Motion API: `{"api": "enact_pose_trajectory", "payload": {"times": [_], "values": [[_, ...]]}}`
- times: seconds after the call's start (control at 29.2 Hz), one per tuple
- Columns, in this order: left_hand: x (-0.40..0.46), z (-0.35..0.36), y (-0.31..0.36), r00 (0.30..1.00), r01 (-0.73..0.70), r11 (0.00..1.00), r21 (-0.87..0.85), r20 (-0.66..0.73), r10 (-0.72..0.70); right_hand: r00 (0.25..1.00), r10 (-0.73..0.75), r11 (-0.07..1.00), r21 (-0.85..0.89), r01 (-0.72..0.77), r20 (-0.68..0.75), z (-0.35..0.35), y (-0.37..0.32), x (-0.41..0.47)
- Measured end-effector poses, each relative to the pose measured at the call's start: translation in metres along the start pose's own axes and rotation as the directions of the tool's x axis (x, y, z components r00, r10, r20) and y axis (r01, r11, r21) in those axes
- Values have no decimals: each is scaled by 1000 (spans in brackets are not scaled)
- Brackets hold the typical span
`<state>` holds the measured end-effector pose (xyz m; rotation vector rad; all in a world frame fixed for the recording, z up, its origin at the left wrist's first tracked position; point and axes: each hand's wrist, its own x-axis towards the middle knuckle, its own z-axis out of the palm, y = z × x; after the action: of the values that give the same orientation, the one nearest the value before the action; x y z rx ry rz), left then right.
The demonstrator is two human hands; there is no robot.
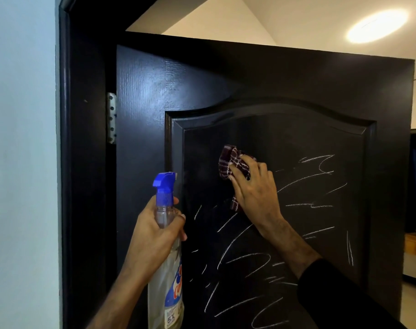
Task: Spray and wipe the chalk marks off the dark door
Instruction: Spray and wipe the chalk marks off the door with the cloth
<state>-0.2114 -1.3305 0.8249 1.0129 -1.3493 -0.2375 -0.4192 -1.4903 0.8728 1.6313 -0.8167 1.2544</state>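
The door [285,74] is standing open at an angle from its frame [83,162], dark brown to black with a faint wood grain that is catching a bluish sheen near the hinge [111,117]. A raised panel with an arched top is filling most of its face. White chalk marks [249,257] are scrawling across that panel in loose zigzags and slanted strokes; they are lying to the right of the right hand's fingers, below its wrist, and down toward the bottom edge of the view. The patch of panel just left of and above those fingers is looking dark and free of strokes.

The right hand [254,193] is pressing a crumpled cloth [233,162] flat against the panel, fingers spread and curled over it, so the cloth is bunching out beyond the fingertips and a strip of it is hanging below the palm. The cloth is dark maroon with thin white check lines.

The left hand [154,231] is gripping the neck of a spray bottle [165,269], fingers wrapped tightly round it just under the blue trigger head [165,184]. The bottle is clear, holding pale liquid, with a blue and red label below the fingers, and is being held upright just left of the panel's edge.
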Motion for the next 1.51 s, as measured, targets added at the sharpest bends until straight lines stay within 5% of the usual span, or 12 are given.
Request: {"api": "enact_pose_trajectory", "payload": {"times": [1.06, 1.51], "values": [[-67, 11, -31, 975, 212, 977, -2, 60, -212, 999, 9, 1000, 23, -10, 34, -1, -6, -21], [-77, 8, -43, 975, 221, 975, 22, 19, -222, 954, -272, 954, 167, 250, 128, 21, -53, -89]]}}
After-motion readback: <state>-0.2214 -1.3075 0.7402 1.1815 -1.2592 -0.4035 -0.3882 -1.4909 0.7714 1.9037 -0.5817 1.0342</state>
